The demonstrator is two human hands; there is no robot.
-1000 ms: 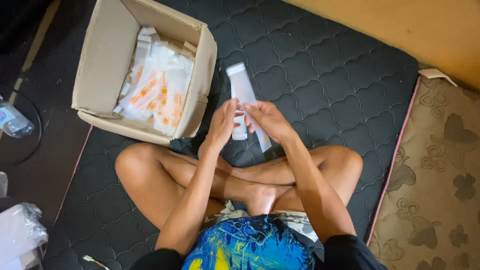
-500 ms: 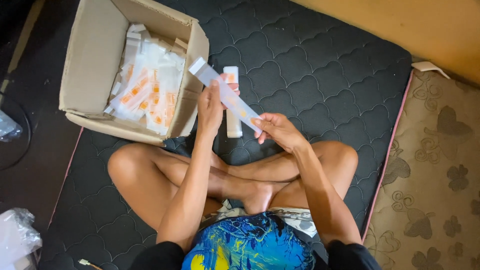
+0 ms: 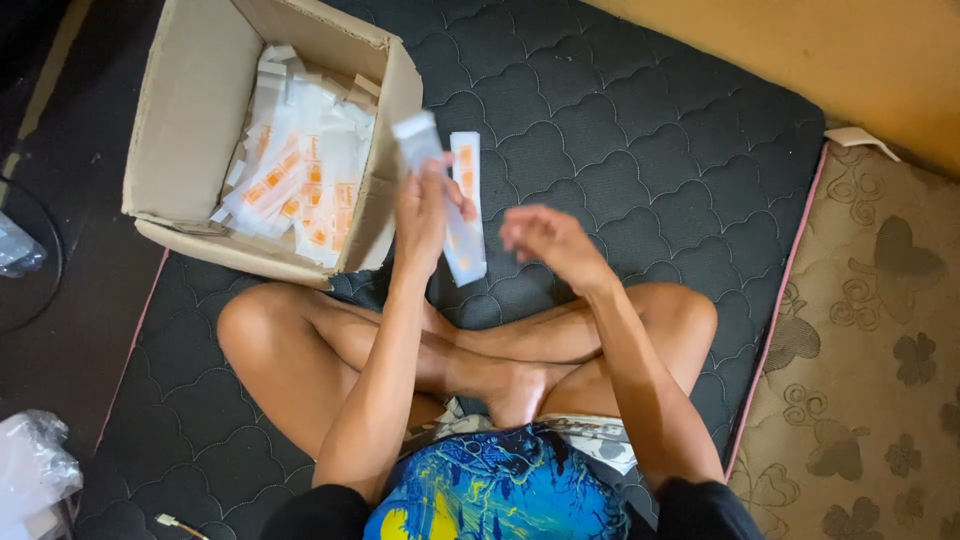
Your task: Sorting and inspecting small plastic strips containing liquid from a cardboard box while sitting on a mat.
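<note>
I sit cross-legged on a dark quilted mattress [image 3: 620,110]. My left hand [image 3: 422,215] grips a long, narrow clear sachet strip [image 3: 452,232] near its upper part, holding it raised in front of me. My right hand [image 3: 548,240] hovers just to the right of the strip, fingers loosely curled and holding nothing. A second white and orange sachet [image 3: 466,165] lies on the mattress behind the held strip. An open cardboard box [image 3: 190,120] at the upper left holds several white and orange sachets [image 3: 300,180].
A patterned beige mat [image 3: 870,350] borders the mattress on the right. A yellow wall [image 3: 800,50] runs along the top right. Crumpled clear plastic [image 3: 30,470] lies at the bottom left, and a plastic bottle [image 3: 15,245] lies on the dark floor at the left edge.
Both hands lifted a strip from the mattress. My right hand has now let go of its lower end, and my left hand holds the strip alone, more upright.
</note>
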